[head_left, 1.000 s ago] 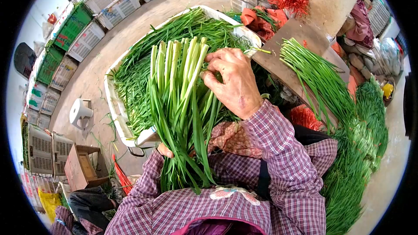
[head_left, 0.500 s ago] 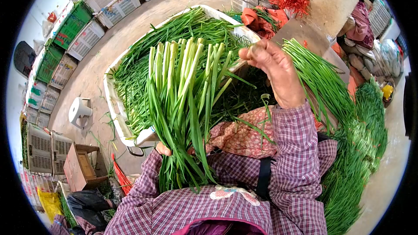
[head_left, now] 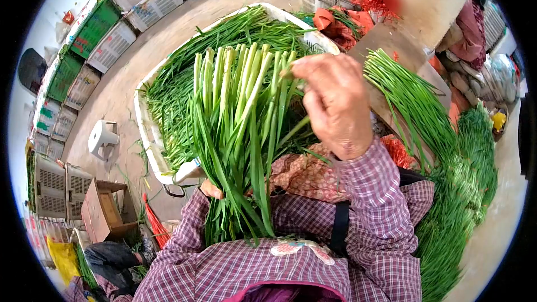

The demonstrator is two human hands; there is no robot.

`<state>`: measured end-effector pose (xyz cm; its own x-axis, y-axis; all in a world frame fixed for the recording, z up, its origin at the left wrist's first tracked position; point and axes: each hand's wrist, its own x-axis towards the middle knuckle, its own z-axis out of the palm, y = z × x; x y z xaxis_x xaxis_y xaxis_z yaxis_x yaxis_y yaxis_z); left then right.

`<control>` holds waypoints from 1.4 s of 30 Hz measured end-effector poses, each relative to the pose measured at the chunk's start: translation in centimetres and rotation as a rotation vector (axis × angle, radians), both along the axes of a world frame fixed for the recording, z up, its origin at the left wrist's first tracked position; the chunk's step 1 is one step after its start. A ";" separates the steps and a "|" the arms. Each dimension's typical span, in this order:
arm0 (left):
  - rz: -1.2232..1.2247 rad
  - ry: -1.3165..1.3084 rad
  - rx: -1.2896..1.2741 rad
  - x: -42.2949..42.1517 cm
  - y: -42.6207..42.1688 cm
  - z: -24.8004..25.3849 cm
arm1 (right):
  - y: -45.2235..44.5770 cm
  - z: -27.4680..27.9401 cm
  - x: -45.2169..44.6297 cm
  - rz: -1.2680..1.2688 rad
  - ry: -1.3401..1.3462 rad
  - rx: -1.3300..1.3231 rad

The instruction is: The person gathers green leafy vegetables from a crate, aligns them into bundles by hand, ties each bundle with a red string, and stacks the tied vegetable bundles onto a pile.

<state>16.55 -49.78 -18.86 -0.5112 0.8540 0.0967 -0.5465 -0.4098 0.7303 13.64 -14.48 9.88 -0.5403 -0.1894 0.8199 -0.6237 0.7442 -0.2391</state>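
Crates (head_left: 112, 47) edge the floor (head_left: 126, 92) — left hand (head_left: 212, 189) clasping green stalks (head_left: 226, 114), right hand (head_left: 338, 106) beside them, grip unclear.

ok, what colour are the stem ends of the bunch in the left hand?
The stem ends are pale green to whitish; best seen in the head view.
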 end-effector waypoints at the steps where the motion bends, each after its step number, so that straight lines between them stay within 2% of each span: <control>1: 0.001 -0.002 0.002 0.0 0.0 -0.1 | 0.1 0.6 0.2 -0.015 -0.031 -0.015; 2: 0.001 -0.003 0.007 0.0 0.0 -0.2 | -0.1 0.5 0.2 -0.013 -0.031 -0.013; 4: -0.001 -0.003 0.008 -0.2 0.0 -0.4 | -1.2 0.1 0.1 -0.022 -0.068 0.199; 9: 0.018 -0.015 0.033 0.1 -0.1 -0.6 | -4.2 -1.6 -0.2 -0.033 -0.280 0.483; 13: 0.027 -0.034 0.060 0.2 0.0 -0.7 | -5.3 -3.2 -1.7 0.139 -0.368 0.486; 20: 0.034 -0.123 0.150 0.5 1.9 -0.3 | -6.6 -6.2 -3.9 0.189 -0.476 0.506; 23: 0.034 -0.145 0.167 0.6 2.0 -0.4 | -5.9 -6.6 -4.4 0.246 -0.376 0.360; 27: 0.034 -0.150 0.178 0.5 1.7 -0.6 | -4.7 -5.7 -4.1 0.198 -0.465 0.207; 28: 0.038 -0.149 0.179 0.6 1.6 -0.6 | -4.2 -6.0 -4.4 0.175 -0.393 0.164; 31: 0.042 -0.150 0.182 0.6 1.5 -0.7 | -2.0 -3.9 -4.3 0.134 -0.434 0.014; 32: 0.044 -0.154 0.184 0.5 1.6 -0.8 | -1.3 -3.3 -4.2 0.191 -0.538 -0.182; 34: 0.047 -0.163 0.192 0.5 1.8 -0.7 | 0.8 -1.7 -4.0 0.100 -0.597 -0.327; 38: 0.072 -0.198 0.225 0.7 2.2 -0.3 | 7.3 -0.8 -5.2 0.088 -0.429 -0.585; 39: 0.080 -0.205 0.228 0.8 2.3 -0.3 | 8.9 -1.0 -5.2 0.091 -0.425 -0.583; 41: 0.081 -0.200 0.221 0.8 2.4 -0.3 | 11.5 -2.6 -5.4 0.067 -0.455 -0.873; 42: 0.084 -0.182 0.206 0.8 2.2 -0.4 | 12.2 -4.0 -5.4 0.068 -0.451 -0.874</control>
<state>17.32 -47.60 -19.27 -0.6040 0.7799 0.1642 -0.6188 -0.5887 0.5201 8.22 -2.27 5.90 -0.8472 0.3426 0.4062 -0.3740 0.1585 -0.9138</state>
